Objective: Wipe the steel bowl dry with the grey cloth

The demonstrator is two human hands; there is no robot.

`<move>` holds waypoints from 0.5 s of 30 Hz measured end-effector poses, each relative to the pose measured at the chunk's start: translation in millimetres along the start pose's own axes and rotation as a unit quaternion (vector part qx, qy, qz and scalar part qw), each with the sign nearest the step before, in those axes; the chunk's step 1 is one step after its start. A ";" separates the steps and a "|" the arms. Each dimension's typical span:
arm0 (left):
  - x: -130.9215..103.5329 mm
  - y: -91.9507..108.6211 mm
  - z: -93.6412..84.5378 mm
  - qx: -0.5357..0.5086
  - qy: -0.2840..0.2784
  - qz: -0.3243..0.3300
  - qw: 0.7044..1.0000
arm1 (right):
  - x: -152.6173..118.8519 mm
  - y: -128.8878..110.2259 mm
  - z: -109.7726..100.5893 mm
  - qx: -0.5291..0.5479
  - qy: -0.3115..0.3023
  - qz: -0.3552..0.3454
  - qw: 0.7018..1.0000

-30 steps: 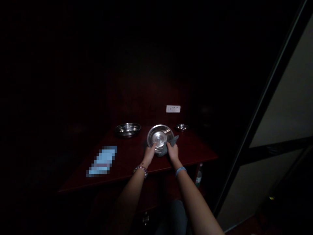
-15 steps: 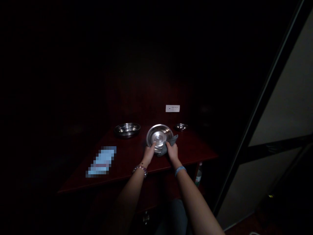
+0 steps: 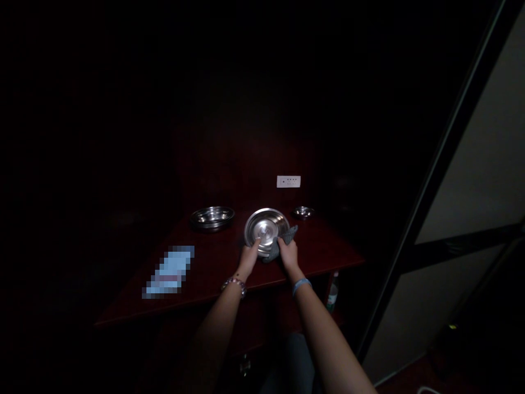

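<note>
A shiny metal bowl (image 3: 266, 229) is tilted toward me above the dark red table (image 3: 320, 246), its inside showing. My left hand (image 3: 248, 259) is closed on its lower left rim, thumb over the inside, the other fingers hidden beneath. A grey cloth (image 3: 272, 250) lies over the bowl's lower right rim. My right hand (image 3: 289, 254) is closed on the cloth, thumb pressing it against the rim. To the left sits a stack of metal bowls (image 3: 211, 219), and a smaller metal bowl (image 3: 303, 213) stands at the back right.
A blurred-out light blue flat item (image 3: 170, 272) lies at the table's left. Behind, a white power socket (image 3: 289, 181) is on the dark wall. A bottle (image 3: 332, 293) stands under the table's right side. A pale panel with a dark frame (image 3: 463, 191) rises at the right.
Almost nothing differs; the view has shifted very slightly. Both hands keep the same hold on the bowl and the cloth.
</note>
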State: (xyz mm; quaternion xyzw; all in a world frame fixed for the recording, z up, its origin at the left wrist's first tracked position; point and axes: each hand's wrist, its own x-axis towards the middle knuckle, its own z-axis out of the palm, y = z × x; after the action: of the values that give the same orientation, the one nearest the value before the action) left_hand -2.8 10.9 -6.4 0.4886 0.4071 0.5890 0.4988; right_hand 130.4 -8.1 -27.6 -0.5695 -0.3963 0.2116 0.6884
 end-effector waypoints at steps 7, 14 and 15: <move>2.6 -3.3 0.1 -0.003 0.006 0.000 1.000 | -0.1 -0.8 -1.0 0.001 0.001 0.001 1.000; 5.6 -7.6 -1.0 0.003 0.003 -0.003 1.000 | -0.9 -0.7 -0.5 0.001 0.001 0.002 1.000; 5.2 -7.0 -0.9 0.002 0.002 -0.002 1.000 | -1.1 -1.0 -0.7 0.003 0.002 0.001 1.000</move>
State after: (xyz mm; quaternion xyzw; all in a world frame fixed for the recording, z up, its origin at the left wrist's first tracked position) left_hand -2.5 17.2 -12.5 0.4872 0.4105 0.5881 0.4983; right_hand 130.1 -9.6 -27.0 -0.5677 -0.3941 0.2125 0.6908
